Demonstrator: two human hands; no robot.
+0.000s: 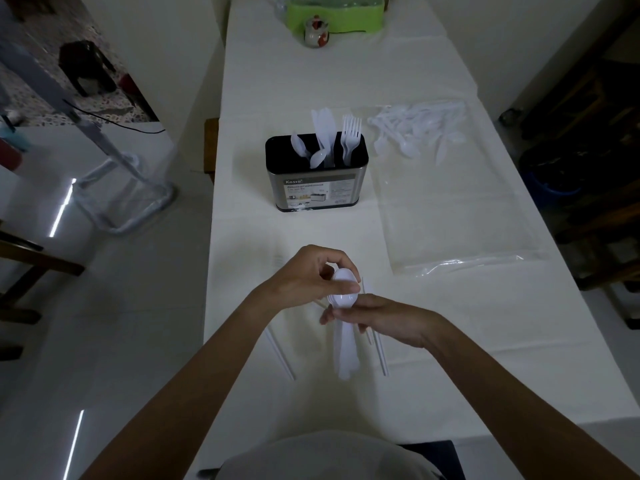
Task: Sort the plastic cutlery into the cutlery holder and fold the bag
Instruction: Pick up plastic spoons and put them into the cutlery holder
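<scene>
A steel and black cutlery holder (pixel 317 188) stands mid-table with white spoons, knives and forks upright in it. To its right lies a clear plastic bag (pixel 457 216), with a heap of white spoons (pixel 415 128) in its far end. Near me, a bundle of white plastic spoons (pixel 344 341) is gripped by my right hand (pixel 384 322) around the handles, bowls pointing away. My left hand (pixel 308 273) pinches the bowl of the top spoon (pixel 343 287). Thin white straws (pixel 379 351) lie on the cloth under my hands.
The long table has a white cloth (pixel 311 81). At its far end sit a green tray (pixel 334 13) and a small ceramic pot (pixel 316 32). Dark chairs stand along the right side, a white metal frame (pixel 124 195) on the floor to the left.
</scene>
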